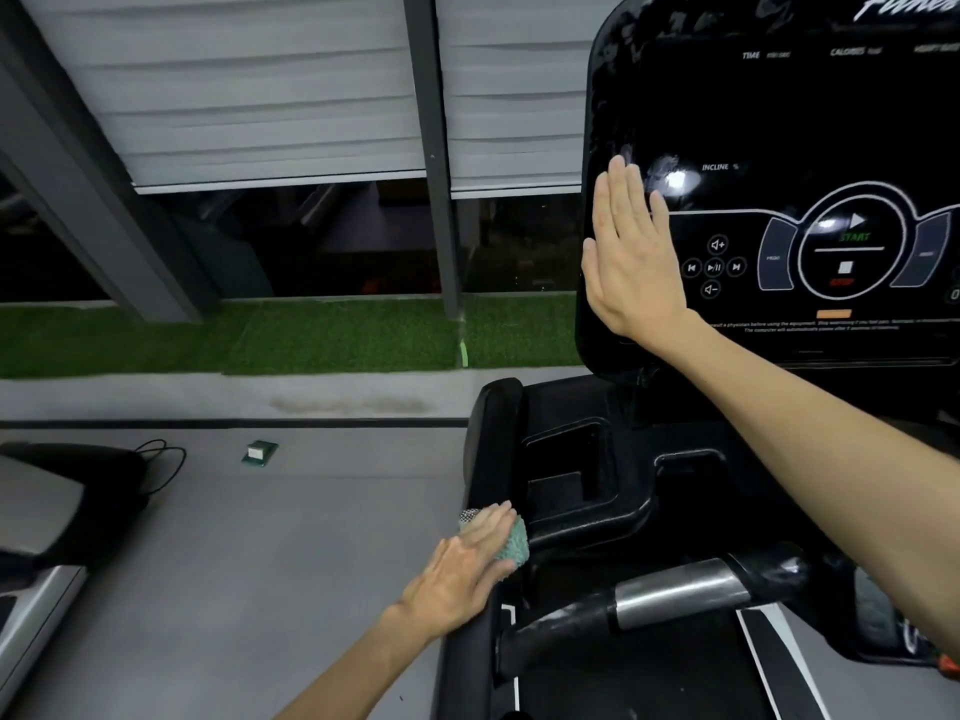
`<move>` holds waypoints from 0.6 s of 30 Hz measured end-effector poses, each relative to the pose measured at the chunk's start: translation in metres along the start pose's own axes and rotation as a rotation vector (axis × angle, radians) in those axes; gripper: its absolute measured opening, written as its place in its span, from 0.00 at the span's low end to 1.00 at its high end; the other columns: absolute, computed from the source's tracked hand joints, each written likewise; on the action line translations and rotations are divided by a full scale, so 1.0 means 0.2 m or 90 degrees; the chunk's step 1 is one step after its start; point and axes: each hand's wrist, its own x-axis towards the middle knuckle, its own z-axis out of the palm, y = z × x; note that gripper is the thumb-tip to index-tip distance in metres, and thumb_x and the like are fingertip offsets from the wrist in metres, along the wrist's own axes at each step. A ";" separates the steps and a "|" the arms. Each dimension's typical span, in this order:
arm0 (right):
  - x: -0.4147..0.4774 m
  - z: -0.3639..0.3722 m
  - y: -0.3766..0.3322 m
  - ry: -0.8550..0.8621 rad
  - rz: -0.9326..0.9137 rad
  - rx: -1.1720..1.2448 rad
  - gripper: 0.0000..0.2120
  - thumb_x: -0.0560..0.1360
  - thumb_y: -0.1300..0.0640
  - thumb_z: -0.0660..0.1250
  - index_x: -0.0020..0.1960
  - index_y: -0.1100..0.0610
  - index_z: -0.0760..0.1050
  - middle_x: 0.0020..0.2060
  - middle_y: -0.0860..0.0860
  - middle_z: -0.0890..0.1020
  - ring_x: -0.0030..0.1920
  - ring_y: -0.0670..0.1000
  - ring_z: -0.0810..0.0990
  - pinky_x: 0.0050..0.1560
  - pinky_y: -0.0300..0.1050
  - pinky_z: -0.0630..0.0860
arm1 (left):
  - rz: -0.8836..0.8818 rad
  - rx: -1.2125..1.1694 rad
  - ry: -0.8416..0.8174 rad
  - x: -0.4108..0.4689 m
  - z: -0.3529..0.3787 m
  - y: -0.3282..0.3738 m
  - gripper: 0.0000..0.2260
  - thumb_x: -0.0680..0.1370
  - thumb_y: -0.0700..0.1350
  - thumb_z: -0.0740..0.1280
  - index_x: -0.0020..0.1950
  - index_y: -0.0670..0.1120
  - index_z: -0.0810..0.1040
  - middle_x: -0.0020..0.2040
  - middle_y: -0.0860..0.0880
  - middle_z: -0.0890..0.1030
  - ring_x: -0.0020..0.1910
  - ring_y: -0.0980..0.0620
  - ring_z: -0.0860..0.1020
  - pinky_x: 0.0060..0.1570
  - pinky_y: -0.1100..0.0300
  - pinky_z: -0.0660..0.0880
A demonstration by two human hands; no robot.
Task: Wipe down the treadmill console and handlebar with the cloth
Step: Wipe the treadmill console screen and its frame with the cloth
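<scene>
Item: cloth [517, 543], teal, nubby pile, seemingly microfibre, bunched to a small wad at about 6 o'clock in the head view. It was pinned against the padded left side arm [492, 433] of the treadmill, just at 9 o'clock of the moulded tray recess [566, 470]. Holder: left hand [467, 561], fingers laid nearly straight over the wad and pressing it to the arm rather than clenching it; whether the thumb hooked beneath could not be told. Second hand: right hand [631, 252], at 1 o'clock, flat and empty with fingers together and extended, palm against the left margin of the console [805, 122], apparently to brace. Handling, by judgement: the cloth looked light, soft and wholly limp, liable to fold or slip out from under a flat palm, so it would be best gathered with the fingertips spread over the top of the wad and pressure kept even. The console face was glossy black, smudged with prints near the fingertips, and probably touch-sensitive at the printed controls; light strokes would suit it. The handlebar [675, 592], at 5 o'clock, had a bare metal sleeve, rigid and likely slick; wrapping the cloth around it would grip better than pressing.
</scene>
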 end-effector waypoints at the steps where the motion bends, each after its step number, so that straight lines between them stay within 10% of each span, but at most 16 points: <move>1: 0.00 0.00 0.00 -0.002 0.001 0.001 0.28 0.81 0.56 0.48 0.77 0.67 0.47 0.77 0.63 0.51 0.78 0.60 0.49 0.76 0.58 0.50 | 0.003 0.005 -0.013 0.03 0.00 0.02 0.33 0.78 0.63 0.47 0.79 0.48 0.54 0.77 0.57 0.53 0.76 0.61 0.50 0.75 0.55 0.60; 8: 0.00 0.00 0.02 -0.002 -0.009 -0.006 0.28 0.81 0.55 0.47 0.77 0.67 0.47 0.77 0.63 0.51 0.78 0.60 0.48 0.77 0.57 0.49 | 0.089 -0.040 -0.024 0.39 0.06 0.34 0.27 0.83 0.47 0.61 0.78 0.41 0.57 0.78 0.44 0.60 0.77 0.50 0.58 0.76 0.54 0.57; 18: 0.00 0.00 0.04 0.011 -0.016 0.005 0.28 0.82 0.54 0.47 0.77 0.67 0.49 0.77 0.63 0.52 0.78 0.60 0.50 0.76 0.56 0.50 | 0.120 -0.027 -0.030 0.39 0.09 0.35 0.28 0.82 0.52 0.55 0.79 0.43 0.54 0.79 0.48 0.59 0.77 0.55 0.55 0.76 0.57 0.55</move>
